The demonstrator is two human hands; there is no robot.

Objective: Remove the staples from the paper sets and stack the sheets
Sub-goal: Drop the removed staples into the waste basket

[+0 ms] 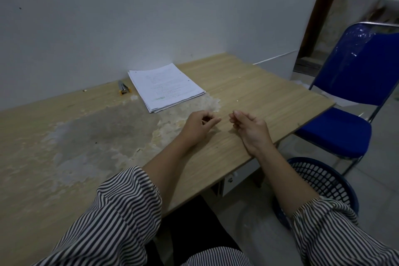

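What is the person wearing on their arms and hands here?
Both arms wear loose sleeves with thin dark and pale stripes, pushed up to around the elbows and bunched there, so the forearms are bare. The left hand and right hand are bare too: no gloves, watch or rings that I can see.

Nothing can be read here. The top sheet of the paper stack (167, 87), lying on the counter (259, 101) near the wall, carries several lines of small printed text and a short green mark near its lower edge, but every line is too small and blurred to make out a single word or number. The stapler (123, 88) just beside the stack shows grey metal and a yellow end, with no brand or label that can be told. The blue chair (354, 84) and the blue basket (319, 179) under the counter edge show no lettering, and the wall bears only a few dark specks, no sign
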